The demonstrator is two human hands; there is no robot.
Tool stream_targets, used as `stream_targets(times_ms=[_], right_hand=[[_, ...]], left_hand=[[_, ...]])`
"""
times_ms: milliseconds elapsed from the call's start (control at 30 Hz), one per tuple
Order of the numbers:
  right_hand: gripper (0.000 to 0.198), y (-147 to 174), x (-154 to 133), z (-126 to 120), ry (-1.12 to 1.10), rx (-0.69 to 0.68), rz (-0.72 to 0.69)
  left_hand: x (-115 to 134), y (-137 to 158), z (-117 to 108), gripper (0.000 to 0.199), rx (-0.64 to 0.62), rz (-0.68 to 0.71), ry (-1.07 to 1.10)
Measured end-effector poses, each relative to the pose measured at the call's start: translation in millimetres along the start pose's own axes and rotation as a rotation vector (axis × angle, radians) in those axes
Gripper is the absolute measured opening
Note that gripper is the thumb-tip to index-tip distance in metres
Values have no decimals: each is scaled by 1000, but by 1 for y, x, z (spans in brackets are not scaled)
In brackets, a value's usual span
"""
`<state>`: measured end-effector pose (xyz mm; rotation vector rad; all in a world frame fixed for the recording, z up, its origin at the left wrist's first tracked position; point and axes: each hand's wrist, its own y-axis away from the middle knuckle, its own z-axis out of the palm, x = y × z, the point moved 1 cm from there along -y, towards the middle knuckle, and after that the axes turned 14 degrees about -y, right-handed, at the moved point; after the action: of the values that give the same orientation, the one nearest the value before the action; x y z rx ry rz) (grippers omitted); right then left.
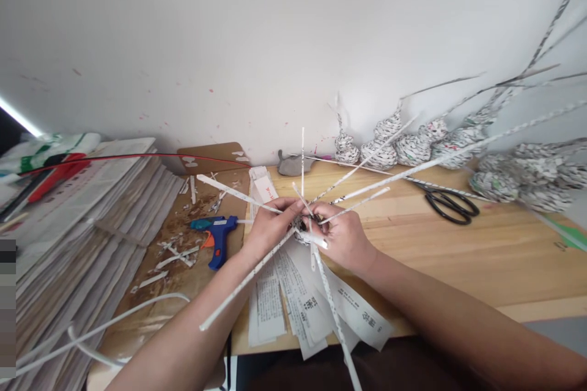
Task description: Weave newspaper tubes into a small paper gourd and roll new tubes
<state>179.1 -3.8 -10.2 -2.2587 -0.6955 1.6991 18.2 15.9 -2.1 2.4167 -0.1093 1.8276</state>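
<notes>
Between my hands is a small piece woven from rolled newspaper strips (301, 235), with long paper rods sticking out of it in several directions. My left hand (271, 226) grips its left side, thumb near the middle. On the right side, my right hand (346, 235) pinches the weave with bent fingers. One long paper rod (332, 302) slants down toward my lap, and another (413, 168) reaches far to the upper right. Below the woven piece lie flat printed newspaper strips (305, 311), fanned out on the table. My fingers partly hide the middle of the weave.
A blue hot glue gun (222, 241) lies left of my hands among paper scraps (177, 256) on cardboard. Stacked newspapers (114, 220) fill the left side. Along the wall stand several woven gourd shapes (413, 148) with long tails. Black scissors (452, 204) rest on the wooden table (458, 263).
</notes>
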Motion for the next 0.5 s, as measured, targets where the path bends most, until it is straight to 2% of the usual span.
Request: stream_targets(times_ms=[333,400,500], right_hand=[[28,1,-5,0,-66,18,66],[33,0,-8,-2,-87,-25,75],[48,-4,-11,-9,-161,-174,89]], left_hand=[[-2,3,6,29,171,40,-109],[-3,3,5,26,186,57,-112],[-4,2,0,20,222,94,-133]])
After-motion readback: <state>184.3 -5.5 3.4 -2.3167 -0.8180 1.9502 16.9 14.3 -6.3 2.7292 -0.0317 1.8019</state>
